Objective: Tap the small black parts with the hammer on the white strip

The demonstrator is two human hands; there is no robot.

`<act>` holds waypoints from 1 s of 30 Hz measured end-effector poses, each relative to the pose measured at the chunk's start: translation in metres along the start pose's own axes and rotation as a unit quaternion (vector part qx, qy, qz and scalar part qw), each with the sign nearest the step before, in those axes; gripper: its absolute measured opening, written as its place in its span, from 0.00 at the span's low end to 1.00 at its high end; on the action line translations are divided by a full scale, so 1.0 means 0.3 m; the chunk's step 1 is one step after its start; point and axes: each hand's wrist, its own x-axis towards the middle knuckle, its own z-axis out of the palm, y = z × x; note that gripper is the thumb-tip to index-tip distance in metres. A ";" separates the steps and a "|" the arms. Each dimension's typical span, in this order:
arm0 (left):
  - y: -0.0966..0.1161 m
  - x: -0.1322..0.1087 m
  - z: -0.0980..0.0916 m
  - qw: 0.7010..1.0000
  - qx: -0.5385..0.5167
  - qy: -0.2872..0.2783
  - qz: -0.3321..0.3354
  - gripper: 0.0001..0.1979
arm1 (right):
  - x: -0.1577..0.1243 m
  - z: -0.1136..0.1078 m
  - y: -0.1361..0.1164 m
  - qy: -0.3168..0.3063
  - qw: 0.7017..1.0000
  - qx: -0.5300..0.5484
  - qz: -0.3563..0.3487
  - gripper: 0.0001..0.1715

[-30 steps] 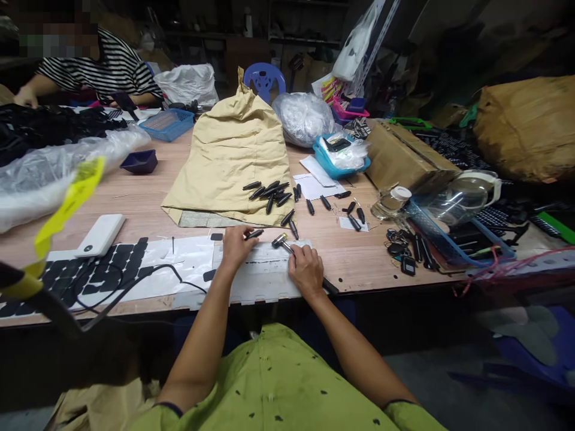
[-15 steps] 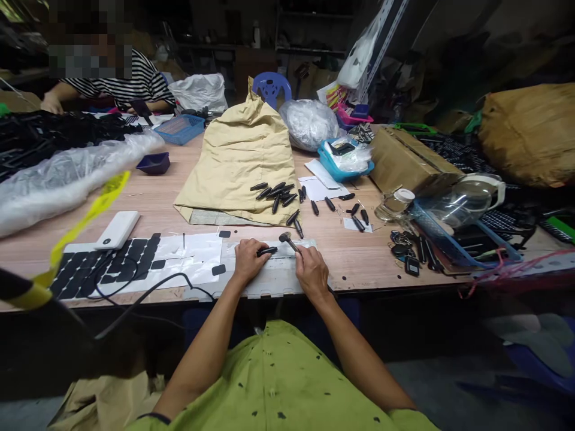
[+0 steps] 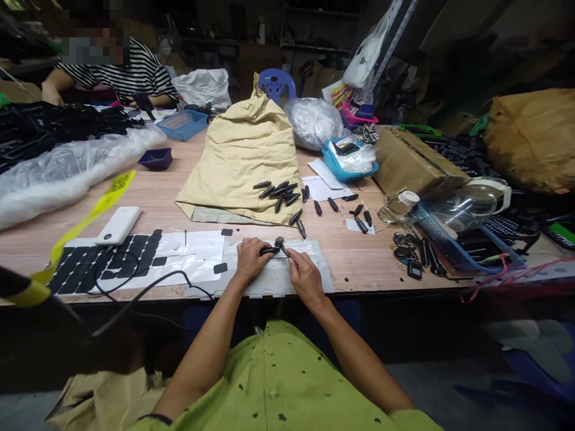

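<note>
My left hand (image 3: 250, 258) is closed around a slim black handle-like piece (image 3: 268, 251), whose end sticks out to the right above a pale work board (image 3: 256, 285). In my right hand (image 3: 306, 275) is a small hammer (image 3: 280, 243), gripped by its handle. The hammer's head is right beside the end of the black piece; whether they touch I cannot tell. Beyond my hands, several similar black pieces (image 3: 282, 194) lie heaped on the front of a beige cloth bag (image 3: 245, 155), and more are scattered to its right.
To the left lie a sheet of black stickers (image 3: 81, 269), a white power bank (image 3: 118, 225) and a black cable (image 3: 153, 293). On the right stand a glass jar (image 3: 399, 206), keys (image 3: 403, 245) and a blue basket (image 3: 449, 239). Across the table sits a person in a striped shirt (image 3: 139, 72).
My right hand has brought the hammer leftward, so its head is now by the end of the black piece. My left hand keeps its hold. The view has shifted slightly.
</note>
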 end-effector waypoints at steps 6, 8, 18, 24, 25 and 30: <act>0.006 -0.002 0.005 0.999 -0.024 0.011 -0.024 0.12 | -0.006 0.002 -0.033 0.002 1.000 0.020 -0.024 0.22; 0.007 -0.003 0.006 0.998 -0.035 0.017 -0.040 0.17 | -0.013 0.012 -0.041 -0.015 0.999 0.021 -0.024 0.22; -0.009 -0.002 0.020 0.998 -0.056 0.031 -0.021 0.07 | 0.047 0.007 0.072 0.036 0.994 -0.105 0.019 0.20; -0.031 0.000 0.000 0.995 -0.094 0.019 -0.022 0.18 | 0.040 0.022 0.106 0.031 0.978 -0.207 -0.006 0.16; -0.033 0.000 -0.003 0.995 -0.098 0.018 -0.022 0.19 | 0.037 0.024 0.103 0.030 0.977 -0.212 -0.009 0.16; -0.027 0.008 -0.011 0.993 -0.108 0.030 -0.029 0.17 | 0.039 0.022 0.085 0.024 0.975 -0.220 -0.018 0.15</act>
